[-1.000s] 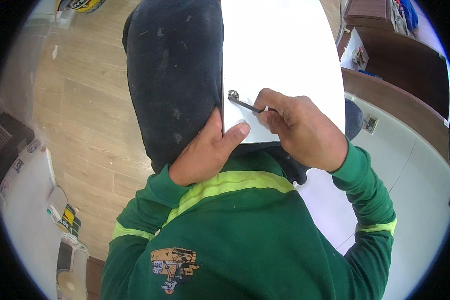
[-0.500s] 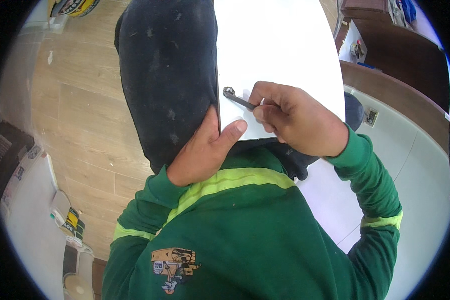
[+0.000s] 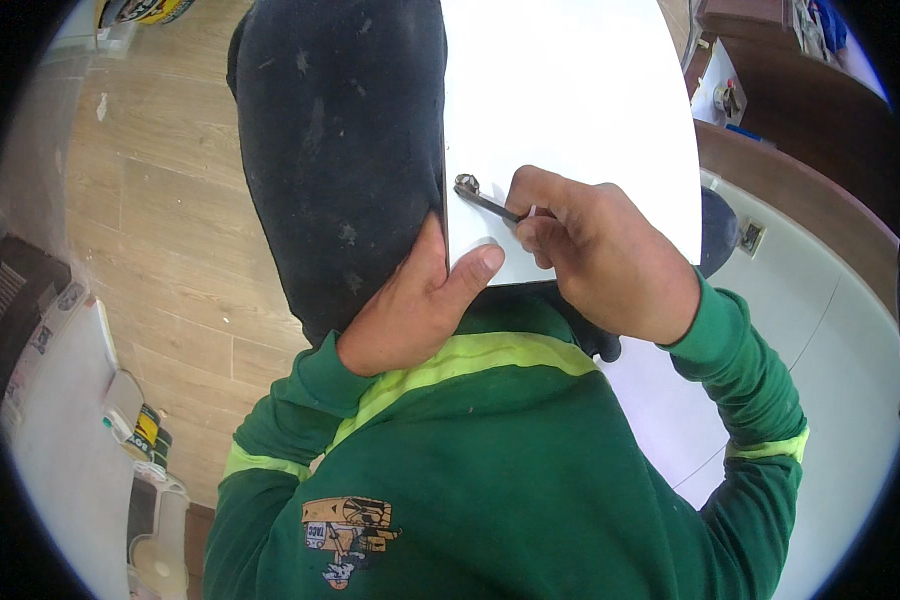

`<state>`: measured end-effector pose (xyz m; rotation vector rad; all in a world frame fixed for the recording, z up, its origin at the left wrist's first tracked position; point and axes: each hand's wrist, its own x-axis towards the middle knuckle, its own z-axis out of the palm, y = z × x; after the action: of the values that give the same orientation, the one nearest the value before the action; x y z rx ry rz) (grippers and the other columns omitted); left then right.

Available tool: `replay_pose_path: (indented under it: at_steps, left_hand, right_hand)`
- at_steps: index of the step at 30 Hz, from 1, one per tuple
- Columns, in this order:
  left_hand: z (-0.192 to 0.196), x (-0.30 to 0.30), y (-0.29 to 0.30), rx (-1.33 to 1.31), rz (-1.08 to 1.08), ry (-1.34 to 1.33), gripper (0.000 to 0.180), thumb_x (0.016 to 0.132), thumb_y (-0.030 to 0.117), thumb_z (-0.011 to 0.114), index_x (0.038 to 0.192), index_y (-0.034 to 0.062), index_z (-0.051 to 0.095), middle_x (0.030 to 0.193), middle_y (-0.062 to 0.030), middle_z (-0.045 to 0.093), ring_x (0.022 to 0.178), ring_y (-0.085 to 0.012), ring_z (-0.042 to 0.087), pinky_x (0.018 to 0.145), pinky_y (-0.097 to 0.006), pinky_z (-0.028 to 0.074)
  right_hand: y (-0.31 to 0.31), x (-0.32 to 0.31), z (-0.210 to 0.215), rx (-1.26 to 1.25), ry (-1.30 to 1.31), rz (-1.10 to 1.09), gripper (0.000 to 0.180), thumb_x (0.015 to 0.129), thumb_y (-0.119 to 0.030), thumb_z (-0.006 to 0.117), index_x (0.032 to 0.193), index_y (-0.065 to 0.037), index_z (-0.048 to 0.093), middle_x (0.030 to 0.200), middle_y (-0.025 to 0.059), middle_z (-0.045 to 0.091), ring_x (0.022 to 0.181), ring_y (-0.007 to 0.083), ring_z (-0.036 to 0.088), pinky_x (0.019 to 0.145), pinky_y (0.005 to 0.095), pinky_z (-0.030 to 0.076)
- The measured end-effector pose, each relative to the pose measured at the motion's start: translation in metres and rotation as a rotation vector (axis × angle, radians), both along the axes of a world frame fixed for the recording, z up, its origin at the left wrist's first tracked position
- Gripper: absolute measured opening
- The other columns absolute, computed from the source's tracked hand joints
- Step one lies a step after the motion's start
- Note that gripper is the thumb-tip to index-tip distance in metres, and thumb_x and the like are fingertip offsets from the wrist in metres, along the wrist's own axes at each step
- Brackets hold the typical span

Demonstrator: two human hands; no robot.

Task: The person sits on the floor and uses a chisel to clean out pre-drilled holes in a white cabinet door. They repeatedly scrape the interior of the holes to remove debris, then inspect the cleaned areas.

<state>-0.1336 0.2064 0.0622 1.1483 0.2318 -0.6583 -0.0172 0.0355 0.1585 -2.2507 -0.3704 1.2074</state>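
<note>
Right grip point(image 3: 595, 255): fingers closed around the shank of a small metal wrench point(image 3: 485, 200), its ring end seated on a fastener near the left edge of a white panel point(image 3: 570, 100). Left grip point(image 3: 415, 300): clamped on the panel's lower edge, thumb pressed flat on the white face, fingers hidden behind where a black padded piece point(image 3: 340, 170) meets it.

Wrench looks light, stiff, thin and smooth; probably prone to slipping off the fastener, so best held far down the handle. Panel reads as rigid, slick-faced, likely awkward rather than heavy; holding the edge beside the fastener steadies it.

Person wears green sleeves with yellow bands. Below: pale wood-plank floor point(image 3: 150, 220). Left, a white bench point(image 3: 60, 440) with small containers. Right, curved white surface point(image 3: 830, 400) and dark wood cabinet point(image 3: 820, 130).
</note>
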Motion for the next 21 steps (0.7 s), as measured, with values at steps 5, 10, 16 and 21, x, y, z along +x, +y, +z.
replay_pose_path:
  at_steps: [5,10,16,21]
  left_hand:
    - [-0.002,0.0,0.001,-0.013,-0.019,0.025,0.063,0.114,0.043,0.052,0.154,-0.0049,0.038,0.14,-0.0204,0.056,0.131,-0.0255,0.053,0.119,-0.041,0.039]
    - [0.002,0.003,0.0,-0.053,0.01,0.042,0.063,0.114,0.042,0.052,0.153,-0.0055,0.038,0.14,-0.0216,0.057,0.131,-0.026,0.054,0.118,-0.041,0.04]
    - [-0.001,0.001,0.0,-0.048,-0.005,0.063,0.063,0.114,0.042,0.052,0.153,-0.0056,0.037,0.139,-0.0224,0.057,0.13,-0.0264,0.055,0.118,-0.042,0.041]
    - [0.003,0.004,0.002,-0.059,-0.022,0.079,0.062,0.114,0.04,0.051,0.154,-0.0058,0.036,0.139,-0.0226,0.057,0.129,-0.0267,0.055,0.118,-0.043,0.041]
  right_hand:
    - [-0.002,0.012,0.003,-0.007,0.322,-0.186,0.011,0.111,-0.004,0.053,0.103,-0.002,0.061,0.074,0.0001,0.054,0.065,0.0099,0.052,0.061,0.0299,0.043]
    - [-0.007,0.014,0.005,-0.031,0.153,-0.037,0.005,0.107,-0.004,0.059,0.107,-0.002,0.064,0.072,0.0108,0.059,0.063,0.0221,0.057,0.063,0.0402,0.047]
    - [0.002,0.019,0.01,-0.095,0.039,0.102,0.005,0.108,-0.004,0.06,0.105,-0.001,0.063,0.072,0.0111,0.056,0.065,0.0213,0.054,0.066,0.0393,0.046]
    - [-0.004,0.019,0.006,-0.05,0.034,0.082,0.006,0.108,-0.003,0.06,0.106,-0.001,0.064,0.072,0.0119,0.057,0.067,0.022,0.055,0.067,0.0394,0.047]
